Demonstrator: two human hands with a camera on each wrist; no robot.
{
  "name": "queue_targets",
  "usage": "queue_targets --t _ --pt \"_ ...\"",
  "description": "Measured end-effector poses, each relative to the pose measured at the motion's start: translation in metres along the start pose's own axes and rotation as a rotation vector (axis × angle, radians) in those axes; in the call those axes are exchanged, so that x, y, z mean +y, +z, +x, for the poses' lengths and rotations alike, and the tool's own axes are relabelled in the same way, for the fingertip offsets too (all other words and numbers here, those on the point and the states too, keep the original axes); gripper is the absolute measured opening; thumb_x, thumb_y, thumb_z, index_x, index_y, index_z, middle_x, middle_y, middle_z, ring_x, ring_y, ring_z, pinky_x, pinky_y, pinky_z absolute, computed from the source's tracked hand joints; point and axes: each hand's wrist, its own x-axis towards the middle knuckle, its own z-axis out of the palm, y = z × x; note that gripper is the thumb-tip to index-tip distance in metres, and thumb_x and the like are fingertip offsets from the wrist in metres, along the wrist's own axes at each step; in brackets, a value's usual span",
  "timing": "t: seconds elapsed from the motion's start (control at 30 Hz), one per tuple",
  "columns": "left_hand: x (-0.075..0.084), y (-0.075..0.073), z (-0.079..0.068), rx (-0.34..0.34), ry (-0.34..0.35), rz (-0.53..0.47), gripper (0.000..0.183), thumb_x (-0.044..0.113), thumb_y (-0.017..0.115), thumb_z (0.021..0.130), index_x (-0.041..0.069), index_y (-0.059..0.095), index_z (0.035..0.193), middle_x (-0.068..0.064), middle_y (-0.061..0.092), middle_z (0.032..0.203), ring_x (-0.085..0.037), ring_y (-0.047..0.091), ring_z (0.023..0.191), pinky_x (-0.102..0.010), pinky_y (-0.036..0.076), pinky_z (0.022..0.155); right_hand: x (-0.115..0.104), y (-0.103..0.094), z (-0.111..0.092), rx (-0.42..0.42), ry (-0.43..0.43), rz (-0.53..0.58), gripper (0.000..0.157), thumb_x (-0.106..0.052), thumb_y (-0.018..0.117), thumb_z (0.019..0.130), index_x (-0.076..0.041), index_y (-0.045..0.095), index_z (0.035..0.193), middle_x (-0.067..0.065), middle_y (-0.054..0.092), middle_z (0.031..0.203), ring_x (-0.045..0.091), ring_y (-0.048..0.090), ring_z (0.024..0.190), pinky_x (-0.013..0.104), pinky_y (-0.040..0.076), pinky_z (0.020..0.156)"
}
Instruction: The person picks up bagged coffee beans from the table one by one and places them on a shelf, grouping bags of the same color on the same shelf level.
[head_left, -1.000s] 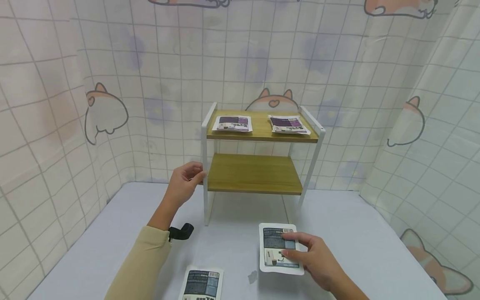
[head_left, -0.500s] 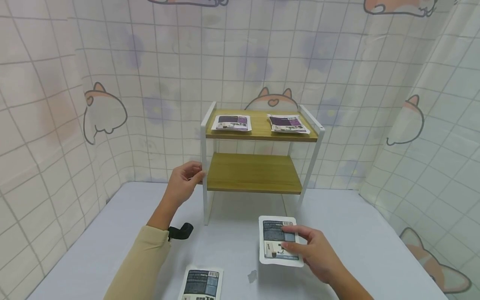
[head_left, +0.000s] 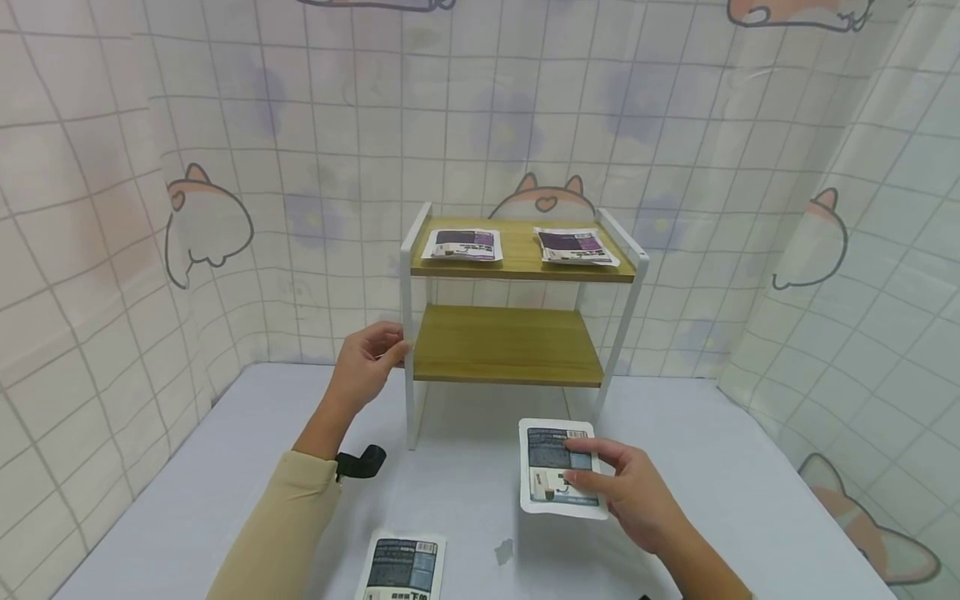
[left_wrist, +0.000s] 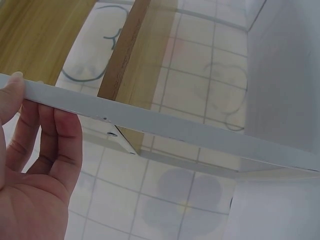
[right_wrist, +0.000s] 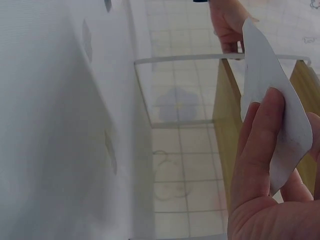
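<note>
My left hand (head_left: 363,362) grips the left white leg of a two-tier shelf rack (head_left: 510,346). In the left wrist view the thumb lies on one side of that white leg (left_wrist: 175,122) and the fingers curl behind it. In front of the rack, above the table, my right hand (head_left: 637,496) pinches a flat white packet (head_left: 551,454) with a blue-grey label facing up. Seen from the right wrist, several fingers press the plain white underside of the packet (right_wrist: 267,70). A similar packet (head_left: 403,567) lies on the table at the bottom, partly cut off by the frame edge.
On the rack's upper shelf rest purple-labelled packets at left (head_left: 463,245) and right (head_left: 576,247). The lower wooden board carries nothing. A small grey patch (head_left: 504,552) marks the white table (head_left: 277,392). Patterned cloth (head_left: 337,125) hangs behind and at both sides.
My right hand has moved the packet upward in the head view, closer to the rack. The left hand keeps its hold on the rack's leg.
</note>
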Motion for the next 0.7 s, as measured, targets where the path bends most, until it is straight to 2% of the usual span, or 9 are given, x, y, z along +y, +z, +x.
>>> queue_targets --t 0.1,0.3,0.4,0.53,0.6,0.7 --pt "-0.001 -0.001 0.000 0.002 -0.001 -0.006 0.017 0.008 0.064 0.101 -0.005 0.066 0.113 -0.028 0.072 0.107 -0.036 0.071 0.094 -0.020 0.059 0.081 -0.002 -0.001 0.001 -0.002 -0.011 0.001 0.052 -0.004 0.078 0.087 -0.006 0.064 0.137 0.020 0.041 0.156 0.023 0.070 0.099 0.032 0.063 0.082" --pt "0.000 -0.001 0.000 0.004 -0.002 -0.010 0.019 0.007 0.063 0.101 -0.005 0.067 0.115 -0.031 0.071 0.109 -0.038 0.070 0.096 -0.019 0.059 0.080 -0.005 -0.002 0.002 -0.012 -0.021 0.012 0.051 -0.004 0.078 0.088 -0.006 0.064 0.137 0.020 0.040 0.157 0.023 0.069 0.101 0.031 0.063 0.083" --pt "0.001 0.000 -0.001 0.003 -0.006 -0.005 0.019 0.008 0.064 0.101 -0.005 0.067 0.115 -0.029 0.071 0.108 -0.037 0.071 0.094 -0.022 0.060 0.081 -0.006 -0.002 0.003 -0.014 -0.025 0.018 0.050 -0.003 0.077 0.088 -0.005 0.064 0.137 0.021 0.038 0.158 0.022 0.069 0.101 0.030 0.063 0.083" --pt "0.001 0.000 -0.001 0.002 -0.006 0.003 0.018 0.008 0.063 0.101 -0.004 0.067 0.114 -0.028 0.072 0.106 -0.035 0.071 0.093 -0.031 0.062 0.084 -0.007 -0.003 0.005 -0.021 -0.036 0.027 0.051 -0.003 0.077 0.088 -0.004 0.064 0.137 0.020 0.036 0.159 0.022 0.068 0.102 0.029 0.062 0.083" --pt "-0.005 0.001 0.002 0.005 -0.007 0.005 0.018 0.008 0.063 0.101 -0.004 0.067 0.114 -0.028 0.072 0.106 -0.036 0.071 0.093 -0.034 0.063 0.085 -0.008 -0.003 0.005 -0.025 -0.043 0.031 0.051 -0.003 0.076 0.089 -0.004 0.063 0.138 0.020 0.035 0.160 0.022 0.068 0.103 0.028 0.062 0.084" --pt "-0.017 0.002 0.007 0.010 -0.010 0.010 0.018 0.009 0.064 0.101 -0.003 0.067 0.114 -0.027 0.072 0.106 -0.036 0.071 0.093 -0.031 0.062 0.084 -0.010 -0.004 0.007 -0.023 -0.048 0.036 0.051 -0.003 0.075 0.090 -0.004 0.062 0.139 0.019 0.034 0.160 0.021 0.067 0.105 0.027 0.062 0.085"
